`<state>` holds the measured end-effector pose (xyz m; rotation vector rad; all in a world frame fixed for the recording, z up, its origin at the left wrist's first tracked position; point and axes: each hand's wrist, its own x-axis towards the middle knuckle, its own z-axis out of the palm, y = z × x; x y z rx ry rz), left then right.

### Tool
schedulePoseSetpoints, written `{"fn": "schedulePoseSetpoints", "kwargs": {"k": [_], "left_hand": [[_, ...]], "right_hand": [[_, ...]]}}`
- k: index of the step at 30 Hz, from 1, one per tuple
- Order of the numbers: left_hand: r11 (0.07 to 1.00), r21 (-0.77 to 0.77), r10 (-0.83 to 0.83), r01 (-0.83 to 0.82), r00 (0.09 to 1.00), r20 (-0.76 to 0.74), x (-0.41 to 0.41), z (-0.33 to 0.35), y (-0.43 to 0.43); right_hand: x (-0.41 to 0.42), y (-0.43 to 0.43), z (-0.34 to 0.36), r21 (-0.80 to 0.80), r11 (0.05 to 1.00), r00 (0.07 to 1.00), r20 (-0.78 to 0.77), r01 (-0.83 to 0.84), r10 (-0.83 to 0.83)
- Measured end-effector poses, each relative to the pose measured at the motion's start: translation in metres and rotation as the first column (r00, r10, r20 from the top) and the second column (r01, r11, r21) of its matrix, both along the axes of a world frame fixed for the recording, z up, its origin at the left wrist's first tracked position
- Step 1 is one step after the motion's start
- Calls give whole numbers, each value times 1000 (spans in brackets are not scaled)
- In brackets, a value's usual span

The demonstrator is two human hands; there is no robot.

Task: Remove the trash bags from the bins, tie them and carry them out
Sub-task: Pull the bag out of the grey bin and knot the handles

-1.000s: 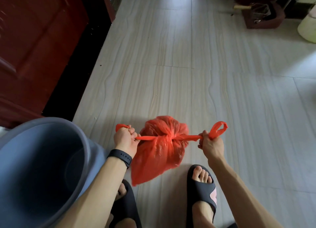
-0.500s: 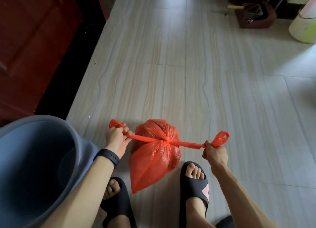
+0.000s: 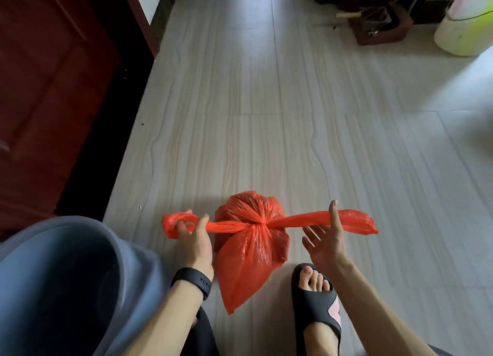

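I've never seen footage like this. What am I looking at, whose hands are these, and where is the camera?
No machine here: a person wears one wide-angle camera on the head, looking down at their own bare hands. The left hand, above a black wristband, grips one handle of a knotted red trash bag. The right hand is open, fingers spread, the other handle draped across it. A grey bin stands at lower left on the pale tiled floor. One foot wears a black slipper. Whether the bag touches the floor I cannot tell.
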<state>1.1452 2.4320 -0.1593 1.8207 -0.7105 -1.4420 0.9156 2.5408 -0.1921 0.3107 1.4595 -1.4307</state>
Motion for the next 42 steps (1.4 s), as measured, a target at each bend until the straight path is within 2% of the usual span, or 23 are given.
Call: {"fn": "schedulePoseSetpoints", "kwargs": {"k": [3,5,7,10,12,17,21,25,30,32,35,38,42], "left_hand": [[999,-31,27,-28,999,-42,-2,8,8],[998,2,58,-58,989,-133,-3,11,10],[999,-1,36,-36,987,-156,-1,12,12],[998,-58,-18,10,992,-125,5,16,15],[994,-88,-66,60,995,-75,10,15,18],[981,-140,-135,137,991,18,14,13,26],[980,-105,-164,170,985,57,18,11,23],[982,-73,-168,173,983,73,24,6,21],[990,121,-50,75,979,-196,25,17,15],[980,182,-40,83,972,-230,27,17,14],[976,203,-27,78,970,-242,27,14,16],[975,203,-23,96,942,-335,27,15,14],[946,228,-119,231,900,-419,31,18,15]], "right_hand": [[16,-1,10,24,964,950,-161,-266,267],[24,-3,16,37,901,859,-286,-433,424],[33,-6,18,71,822,755,-358,-565,549],[43,-8,2,287,684,554,-421,-670,719],[44,-9,-9,399,647,488,-433,-650,758],[45,-12,-2,320,789,483,-652,-524,585],[46,-17,2,303,854,539,-674,-424,506],[48,-19,3,289,880,592,-656,-377,469],[49,-21,3,276,893,627,-638,-356,447],[48,-21,4,277,900,630,-644,-337,434],[46,-21,6,262,915,643,-652,-305,401],[44,-23,5,268,927,663,-648,-261,375],[38,-20,2,286,947,709,-638,-146,302]]}}
